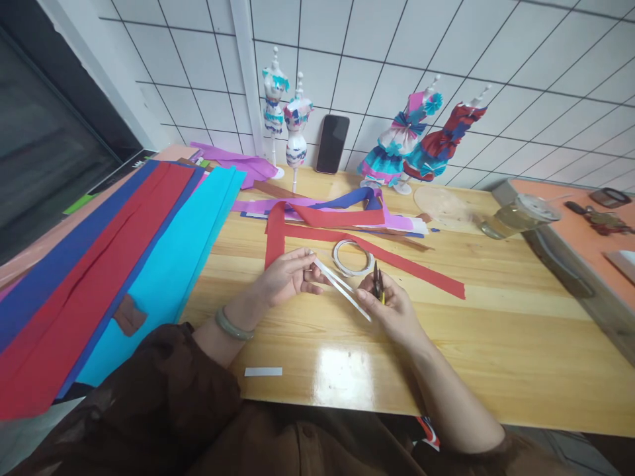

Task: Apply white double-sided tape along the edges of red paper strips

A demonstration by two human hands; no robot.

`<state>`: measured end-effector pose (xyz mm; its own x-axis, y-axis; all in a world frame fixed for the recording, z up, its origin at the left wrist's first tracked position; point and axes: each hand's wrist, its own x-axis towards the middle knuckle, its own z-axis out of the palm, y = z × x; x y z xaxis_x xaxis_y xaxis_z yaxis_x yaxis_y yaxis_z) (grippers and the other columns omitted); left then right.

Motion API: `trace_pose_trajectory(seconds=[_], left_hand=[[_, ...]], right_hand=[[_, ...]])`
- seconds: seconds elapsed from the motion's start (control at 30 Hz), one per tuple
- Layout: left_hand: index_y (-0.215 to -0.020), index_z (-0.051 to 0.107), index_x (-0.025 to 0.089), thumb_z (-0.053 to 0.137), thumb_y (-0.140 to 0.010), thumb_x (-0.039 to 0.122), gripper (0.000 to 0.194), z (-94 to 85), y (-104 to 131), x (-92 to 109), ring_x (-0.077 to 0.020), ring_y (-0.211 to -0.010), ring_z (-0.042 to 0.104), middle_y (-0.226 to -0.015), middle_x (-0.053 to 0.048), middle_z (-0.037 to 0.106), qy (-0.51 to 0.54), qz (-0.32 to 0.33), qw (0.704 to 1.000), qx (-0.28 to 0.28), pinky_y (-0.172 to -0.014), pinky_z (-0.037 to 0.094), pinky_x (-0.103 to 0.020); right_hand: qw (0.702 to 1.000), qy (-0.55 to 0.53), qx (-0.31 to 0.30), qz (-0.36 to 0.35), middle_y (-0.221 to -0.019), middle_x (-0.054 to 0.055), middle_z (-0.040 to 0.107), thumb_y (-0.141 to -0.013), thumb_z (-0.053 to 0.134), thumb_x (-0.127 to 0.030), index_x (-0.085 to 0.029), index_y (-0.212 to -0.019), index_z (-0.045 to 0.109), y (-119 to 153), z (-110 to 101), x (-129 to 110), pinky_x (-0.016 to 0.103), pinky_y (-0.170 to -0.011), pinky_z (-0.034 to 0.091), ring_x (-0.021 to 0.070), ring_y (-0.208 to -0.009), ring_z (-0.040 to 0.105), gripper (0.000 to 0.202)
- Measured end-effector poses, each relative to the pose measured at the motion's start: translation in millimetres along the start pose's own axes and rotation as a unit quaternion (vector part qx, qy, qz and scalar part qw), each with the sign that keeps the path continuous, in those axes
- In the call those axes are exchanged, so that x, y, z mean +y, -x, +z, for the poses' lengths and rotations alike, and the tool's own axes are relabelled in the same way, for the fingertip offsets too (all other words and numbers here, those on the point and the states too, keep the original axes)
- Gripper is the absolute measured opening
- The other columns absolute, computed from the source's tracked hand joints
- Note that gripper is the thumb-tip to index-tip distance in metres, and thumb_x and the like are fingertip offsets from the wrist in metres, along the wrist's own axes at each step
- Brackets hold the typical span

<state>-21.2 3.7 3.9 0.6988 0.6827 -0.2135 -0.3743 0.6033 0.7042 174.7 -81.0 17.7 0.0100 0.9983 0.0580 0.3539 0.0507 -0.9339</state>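
My left hand point(294, 276) pinches one end of a thin white strip point(347, 296), which slants down to the right, folded or doubled. My right hand point(391, 304) is closed around small scissors point(378, 285) with dark blades pointing up; its thumb is by the strip's lower part. Just behind the hands lies a roll of white tape point(337, 260). A red paper strip point(421, 266) runs behind the roll to the right, and another red piece point(275, 248) lies behind my left hand. A short white piece point(262, 371) lies near the table's front edge.
Stacked red, blue and turquoise paper point(191, 258) covers the left side. Along the tiled wall stand a phone point(332, 144), two mannequins point(296, 132) and two dressed ones point(397, 149). Purple and blue strips point(401, 221) lie before them. A lidded cup point(516, 217) is at right.
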Motion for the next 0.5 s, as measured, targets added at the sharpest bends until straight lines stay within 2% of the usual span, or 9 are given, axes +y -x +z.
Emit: trace_pose_trajectory(seconds=[0.13, 0.23, 0.4, 0.5], left_hand=[[-0.077, 0.048, 0.015, 0.048, -0.08, 0.021, 0.006, 0.5, 0, 0, -0.0191, -0.078, 0.064, -0.06, -0.001, 0.054, 0.068, -0.039, 0.996, -0.029, -0.053, 0.05, -0.022], [-0.075, 0.049, 0.014, 0.046, -0.08, 0.021, 0.009, 0.3, -1, -1, -0.0193, -0.076, 0.064, -0.058, -0.002, 0.055, 0.086, -0.054, 0.995, -0.019, -0.051, 0.049, -0.02], [-0.076, 0.05, 0.014, 0.05, -0.079, 0.022, 0.009, -0.3, -3, -4, -0.0157, -0.061, 0.064, -0.064, -0.002, 0.057, 0.027, -0.006, 0.999, 0.034, -0.05, 0.049, -0.022], [-0.078, 0.051, 0.012, 0.051, -0.08, 0.022, 0.01, 1.2, -3, -6, -0.0154, -0.06, 0.064, -0.067, -0.005, 0.06, -0.013, 0.016, 0.998, 0.065, -0.054, 0.05, -0.024]], right_hand=[[1.0, -0.001, 0.002, -0.001, -0.067, -0.002, 0.045, -0.076, 0.058, -0.036, -0.021, -0.074, 0.046, 0, 0, 4, 0.025, -0.06, 0.037, 0.0126, -0.063, 0.044, 0.02], [1.0, -0.001, -0.014, -0.014, -0.067, -0.002, 0.043, -0.078, 0.057, -0.034, -0.021, -0.073, 0.045, -1, 2, 9, 0.024, -0.061, 0.036, 0.0122, -0.064, 0.043, 0.019], [0.999, 0.028, -0.032, -0.027, -0.066, -0.002, 0.043, -0.079, 0.055, -0.035, -0.02, -0.073, 0.045, -2, 4, 15, 0.024, -0.059, 0.035, 0.0122, -0.062, 0.042, 0.019], [0.997, 0.053, -0.04, -0.033, -0.067, -0.001, 0.046, -0.079, 0.054, -0.036, -0.02, -0.074, 0.046, -2, 4, 16, 0.025, -0.06, 0.036, 0.0128, -0.062, 0.043, 0.019]])
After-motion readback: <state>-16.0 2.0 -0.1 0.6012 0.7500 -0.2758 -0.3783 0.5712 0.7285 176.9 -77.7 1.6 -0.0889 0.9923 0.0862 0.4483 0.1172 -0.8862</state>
